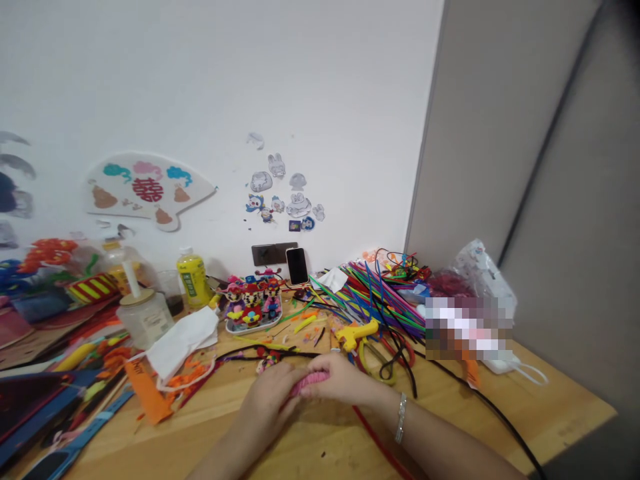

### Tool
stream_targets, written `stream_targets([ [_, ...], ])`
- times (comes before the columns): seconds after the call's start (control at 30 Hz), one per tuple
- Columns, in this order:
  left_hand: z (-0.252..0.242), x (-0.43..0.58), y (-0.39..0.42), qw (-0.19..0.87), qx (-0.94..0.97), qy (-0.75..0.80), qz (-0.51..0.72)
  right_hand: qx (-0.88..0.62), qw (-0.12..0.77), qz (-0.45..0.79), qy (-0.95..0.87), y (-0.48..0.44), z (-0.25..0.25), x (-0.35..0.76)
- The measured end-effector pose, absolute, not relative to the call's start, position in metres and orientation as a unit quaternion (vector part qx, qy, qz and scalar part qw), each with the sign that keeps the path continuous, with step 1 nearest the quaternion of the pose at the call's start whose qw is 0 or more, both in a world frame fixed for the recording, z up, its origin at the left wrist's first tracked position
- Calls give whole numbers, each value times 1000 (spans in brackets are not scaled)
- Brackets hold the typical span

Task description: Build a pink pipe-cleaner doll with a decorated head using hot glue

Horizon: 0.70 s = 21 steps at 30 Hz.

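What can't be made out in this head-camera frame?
Head view:
- pink fuzzy piece: mostly hidden by the left hand and right hand, so its shape is unclear
- pixelated patch, at right: blurs whatever lies there
- blue sheets: cut off by the left edge

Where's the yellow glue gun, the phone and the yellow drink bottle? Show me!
Yellow glue gun [356,335]: head view, on its body.
Phone [297,266]: head view, on its dark screen.
Yellow drink bottle [193,281]: head view, on the middle of its side.
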<state>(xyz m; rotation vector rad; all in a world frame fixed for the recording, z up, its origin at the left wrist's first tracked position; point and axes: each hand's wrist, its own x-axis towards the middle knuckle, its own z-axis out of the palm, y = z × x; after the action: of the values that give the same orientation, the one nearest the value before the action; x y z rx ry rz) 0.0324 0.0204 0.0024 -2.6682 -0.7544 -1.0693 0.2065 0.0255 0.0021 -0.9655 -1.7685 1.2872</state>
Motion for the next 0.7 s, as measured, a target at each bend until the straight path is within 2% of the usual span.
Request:
stream_targets([
  [0.27,-1,29,20,86,-892,-221,-385,-371,374,505,-683,25,0,205],
  [0.7,-1,28,22,32,-912,-223,-343,-341,366,535,-680,29,-5,207],
])
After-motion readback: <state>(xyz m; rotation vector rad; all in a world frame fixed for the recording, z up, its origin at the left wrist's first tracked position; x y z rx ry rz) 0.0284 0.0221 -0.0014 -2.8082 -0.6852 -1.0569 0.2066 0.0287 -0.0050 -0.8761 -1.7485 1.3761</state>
